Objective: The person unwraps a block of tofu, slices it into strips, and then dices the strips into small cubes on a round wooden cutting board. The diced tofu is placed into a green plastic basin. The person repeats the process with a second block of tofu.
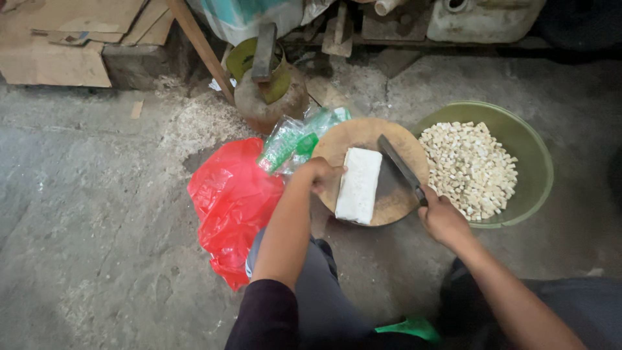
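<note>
A white rectangular block (358, 185) lies on a round wooden cutting board (395, 194) on the concrete floor. My left hand (319, 174) rests against the block's left side, fingers curled on it. My right hand (442, 217) grips the handle of a knife (400, 165), whose dark blade lies flat across the board to the right of the block, pointing away from me. A green basin (532, 155) to the right of the board holds several small pale cubes (470, 168).
A red plastic bag (232, 206) lies left of my arm, with a clear green-printed bag (295, 137) beside the board. A rusty gas cylinder (269, 91) stands behind. Cardboard (58, 39) and clutter line the back wall. My knees fill the bottom edge.
</note>
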